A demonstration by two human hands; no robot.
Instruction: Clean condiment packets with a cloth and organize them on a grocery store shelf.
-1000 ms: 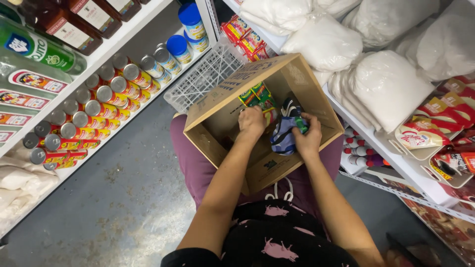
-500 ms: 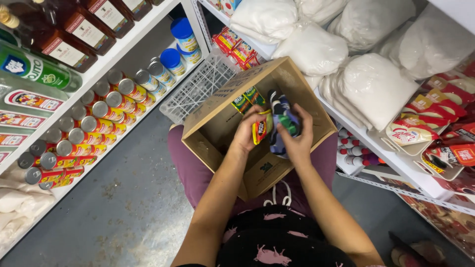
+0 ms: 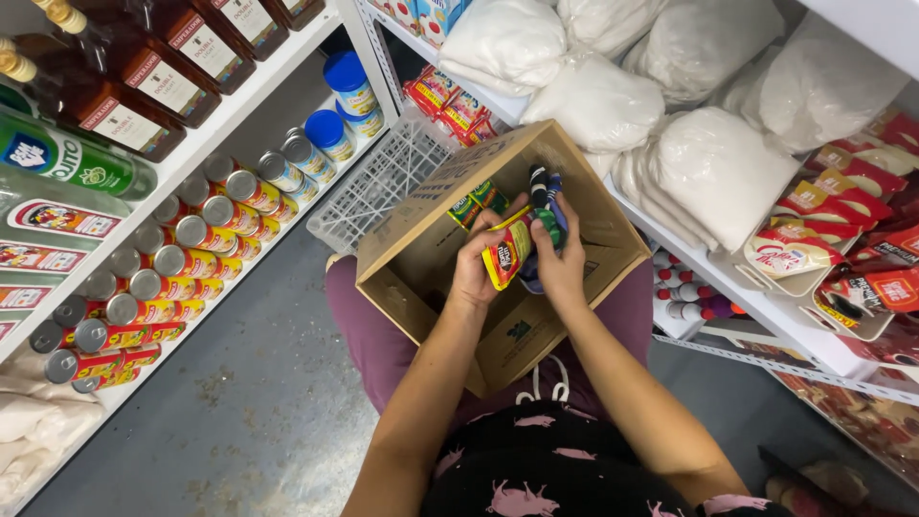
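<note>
While both hands meet over the open box, a small red and yellow foil packet (image 3: 507, 252) sits between them, lifted just above the box's inside. Left hand (image 3: 476, 268) has its fingers curled around the packet's near side, thumb across the front, so the face tilts up toward the camera. Right hand (image 3: 560, 258) closes on its far edge and also seems to pin some dark blue and green packets (image 3: 546, 206) behind it, though that bundle is partly hidden. Brown cardboard box (image 3: 431, 258) rests on the person's lap, flaps open, more green packets (image 3: 476, 204) standing against its far wall. Just beyond lies a white plastic crate (image 3: 375, 187). On the left, white shelving holds rows of red-labelled tins (image 3: 182, 258) lying lids outward; on the right, bulging white sacks (image 3: 713, 172) are stacked on a shelf.
</note>
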